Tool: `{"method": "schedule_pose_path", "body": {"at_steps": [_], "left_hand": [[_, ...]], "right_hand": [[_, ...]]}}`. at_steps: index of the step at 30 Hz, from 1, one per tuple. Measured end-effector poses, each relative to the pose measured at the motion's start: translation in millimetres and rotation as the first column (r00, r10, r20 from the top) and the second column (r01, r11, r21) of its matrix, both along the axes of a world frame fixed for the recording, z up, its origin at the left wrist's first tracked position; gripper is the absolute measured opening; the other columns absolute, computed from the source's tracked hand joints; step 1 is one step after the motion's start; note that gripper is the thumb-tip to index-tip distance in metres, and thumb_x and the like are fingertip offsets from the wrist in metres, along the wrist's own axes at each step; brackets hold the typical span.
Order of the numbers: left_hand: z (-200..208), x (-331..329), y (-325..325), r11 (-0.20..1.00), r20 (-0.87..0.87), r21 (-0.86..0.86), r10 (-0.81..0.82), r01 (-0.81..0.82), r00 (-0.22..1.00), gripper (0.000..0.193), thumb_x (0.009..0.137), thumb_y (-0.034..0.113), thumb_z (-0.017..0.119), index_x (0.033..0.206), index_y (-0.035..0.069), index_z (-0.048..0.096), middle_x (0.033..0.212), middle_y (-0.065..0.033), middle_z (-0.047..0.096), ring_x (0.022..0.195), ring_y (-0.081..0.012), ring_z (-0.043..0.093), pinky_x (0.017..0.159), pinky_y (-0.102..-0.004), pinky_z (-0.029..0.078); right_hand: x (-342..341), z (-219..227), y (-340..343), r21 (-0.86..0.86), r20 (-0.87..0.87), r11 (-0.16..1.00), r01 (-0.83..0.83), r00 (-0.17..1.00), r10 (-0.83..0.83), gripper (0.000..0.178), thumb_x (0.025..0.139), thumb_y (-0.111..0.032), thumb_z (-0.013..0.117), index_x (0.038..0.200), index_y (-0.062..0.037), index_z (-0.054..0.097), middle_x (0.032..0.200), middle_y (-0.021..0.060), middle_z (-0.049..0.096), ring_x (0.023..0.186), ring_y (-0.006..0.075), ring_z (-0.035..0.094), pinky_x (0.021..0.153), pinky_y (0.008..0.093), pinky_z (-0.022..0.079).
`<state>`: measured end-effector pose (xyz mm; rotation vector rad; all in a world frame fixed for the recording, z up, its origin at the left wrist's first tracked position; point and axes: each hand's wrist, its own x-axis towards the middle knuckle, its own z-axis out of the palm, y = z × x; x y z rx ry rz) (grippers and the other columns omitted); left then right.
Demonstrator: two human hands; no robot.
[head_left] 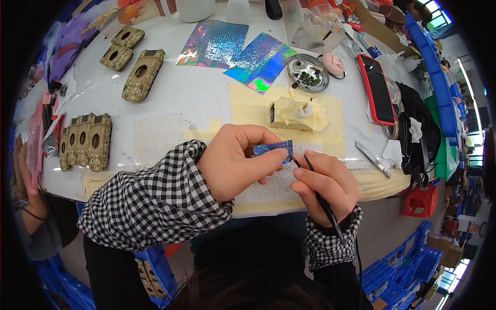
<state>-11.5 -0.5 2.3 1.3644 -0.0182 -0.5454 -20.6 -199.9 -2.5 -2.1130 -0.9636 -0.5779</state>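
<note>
My left hand [237,160] pinches a small strip of shiny blue holographic sheet [268,148] between thumb and forefinger, above the front of the table. Close beside it, my right hand [330,183] grips slim black tweezers [325,206], their tips near the strip's right end. Whether the tips touch the strip I cannot tell. Beneath the hands, small dark specks lie scattered on the white surface. Just beyond stands a tape-covered block [292,114] with a small peg on top. Two larger holographic sheets [214,44] lie farther back.
Camouflage-painted model tank hulls [88,142] stand at left, with others [143,75] behind. A round metal dish [308,72] holds small dark green parts. To the right are a red-cased phone [375,89] and metal tweezers [372,159]. Another person's arm [31,206] shows at far left.
</note>
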Motion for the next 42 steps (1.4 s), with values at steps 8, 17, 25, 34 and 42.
{"method": "schedule_pose_path", "body": {"at_steps": [8, 17, 25, 34, 42], "left_hand": [[0.6, 1.9, 0.7, 0.995, -0.081, -0.098, -0.036, 0.028, 0.996, 0.023, 0.086, 0.016, 0.065, 0.095, -0.005, 0.063, 0.078, -0.0078, 0.065, 0.065, -0.0080, 0.058, 0.057, -0.0215, 0.049], [1.4, 0.7, -1.8, 0.996, -0.067, -0.089, 0.004, -0.010, 0.998, 0.018, 0.087, 0.014, 0.064, 0.092, -0.003, 0.063, 0.076, -0.0065, 0.064, 0.063, -0.0075, 0.057, 0.054, -0.0199, 0.046], [4.3, 0.2, -0.1, 0.999, -0.035, -0.036, -0.003, 0.002, 0.999, 0.018, 0.087, 0.015, 0.064, 0.092, -0.003, 0.063, 0.077, -0.0059, 0.065, 0.064, -0.0070, 0.057, 0.056, -0.0202, 0.048], [3.4, 1.0, 0.1, 0.999, -0.036, -0.030, -0.023, 0.022, 0.999, 0.017, 0.088, 0.014, 0.063, 0.092, -0.002, 0.063, 0.077, -0.0055, 0.065, 0.065, -0.0069, 0.058, 0.056, -0.0203, 0.048], [3.5, -0.2, 0.0, 0.999, -0.025, -0.035, -0.015, 0.015, 1.000, 0.018, 0.088, 0.014, 0.063, 0.092, -0.003, 0.063, 0.077, -0.0054, 0.064, 0.065, -0.0067, 0.057, 0.056, -0.0203, 0.047]], "right_hand": [[-2.9, -1.4, -2.0, 0.019, -0.015, 1.000, -0.002, 1.000, 0.002, 0.028, 0.067, -0.018, 0.080, 0.088, -0.0046, 0.066, 0.089, 0.0123, 0.067, 0.081, 0.0292, 0.066, 0.071, 0.0353, 0.055], [-5.4, 1.6, -6.0, 0.016, -0.044, 0.999, -0.052, 0.998, 0.053, 0.049, 0.087, -0.050, 0.054, 0.093, -0.0019, 0.063, 0.093, 0.0185, 0.067, 0.091, 0.0331, 0.064, 0.078, 0.0399, 0.052], [2.6, -2.5, -6.9, -0.007, 0.041, 0.997, -0.081, 0.996, 0.081, 0.051, 0.075, -0.051, 0.065, 0.090, -0.0020, 0.066, 0.093, 0.0151, 0.066, 0.081, 0.0320, 0.065, 0.075, 0.0385, 0.055], [1.0, -3.4, -8.5, -0.006, 0.016, 0.997, -0.076, 0.997, 0.076, 0.050, 0.074, -0.051, 0.065, 0.090, -0.0028, 0.067, 0.093, 0.0145, 0.067, 0.083, 0.0318, 0.066, 0.074, 0.0373, 0.055], [1.5, -3.7, -7.7, -0.008, 0.002, 0.997, -0.079, 0.997, 0.079, 0.048, 0.075, -0.049, 0.066, 0.090, -0.0037, 0.067, 0.093, 0.0141, 0.067, 0.084, 0.0316, 0.066, 0.074, 0.0372, 0.055]]}}
